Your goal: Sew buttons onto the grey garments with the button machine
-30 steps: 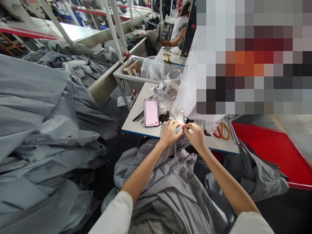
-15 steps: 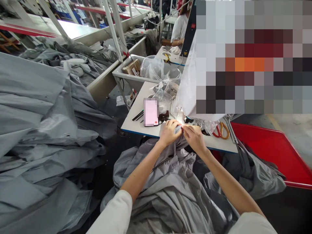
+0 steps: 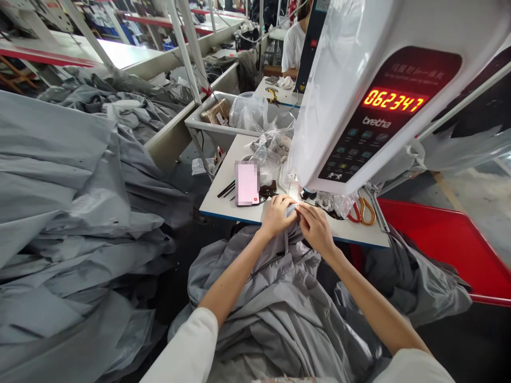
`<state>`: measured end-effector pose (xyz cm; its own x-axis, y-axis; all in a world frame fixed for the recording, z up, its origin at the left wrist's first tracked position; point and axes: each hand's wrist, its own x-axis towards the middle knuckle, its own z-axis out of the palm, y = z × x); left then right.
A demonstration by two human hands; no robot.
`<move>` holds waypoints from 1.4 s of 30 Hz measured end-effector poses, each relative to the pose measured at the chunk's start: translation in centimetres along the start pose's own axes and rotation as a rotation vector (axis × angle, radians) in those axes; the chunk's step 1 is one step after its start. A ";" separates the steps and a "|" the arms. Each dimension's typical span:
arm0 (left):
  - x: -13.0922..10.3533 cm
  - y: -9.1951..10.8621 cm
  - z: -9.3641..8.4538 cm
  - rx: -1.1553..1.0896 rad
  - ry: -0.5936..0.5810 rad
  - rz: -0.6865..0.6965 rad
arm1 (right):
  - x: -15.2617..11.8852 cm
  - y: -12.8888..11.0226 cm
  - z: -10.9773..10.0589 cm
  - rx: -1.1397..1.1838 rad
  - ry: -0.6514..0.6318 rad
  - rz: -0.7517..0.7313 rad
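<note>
While your left hand and right hand pinch the cloth mid-frame, near the machine, the cloth's bulk, bunched at bottom centre, could pull the pinched edge askew.

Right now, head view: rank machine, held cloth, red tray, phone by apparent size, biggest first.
1. Machine and held cloth: too alike to rank; arms cover part of the cloth.
2. Red tray, partly covered.
3. Phone.
</note>
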<state>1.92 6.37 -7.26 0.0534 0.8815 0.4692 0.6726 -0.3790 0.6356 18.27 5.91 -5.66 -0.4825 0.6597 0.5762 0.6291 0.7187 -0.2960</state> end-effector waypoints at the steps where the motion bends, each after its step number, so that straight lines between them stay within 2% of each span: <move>1: 0.0 0.0 0.0 0.002 0.003 0.004 | -0.2 0.0 -0.1 -0.001 0.031 0.015; 4: 0.0 -0.1 0.1 0.011 0.008 0.016 | -0.7 -0.1 -0.3 0.034 0.142 0.122; 6: 0.0 -0.1 0.1 0.020 0.005 0.014 | -0.5 -0.2 0.0 0.151 0.192 0.278; 10: 0.0 0.0 0.1 0.033 0.001 0.005 | 0.3 -0.4 1.4 0.442 0.201 0.643; 12: 0.0 0.0 0.1 0.038 -0.003 0.002 | 0.7 -0.5 2.2 0.498 0.207 0.727; 17: 0.0 0.0 0.1 0.048 -0.010 0.000 | 0.7 -0.3 3.6 0.453 0.258 0.748; 25: 0.1 0.1 0.1 0.030 -0.009 -0.012 | 0.7 -0.2 4.2 0.499 0.303 0.750; 42: 0.0 0.0 0.0 0.032 -0.013 -0.009 | 0.5 -0.6 4.0 0.486 0.290 0.754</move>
<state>1.93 6.39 -7.30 0.0571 0.8885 0.4552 0.6964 -0.3621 0.6195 15.20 6.66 -8.20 0.1600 0.9547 0.2507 0.3588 0.1804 -0.9158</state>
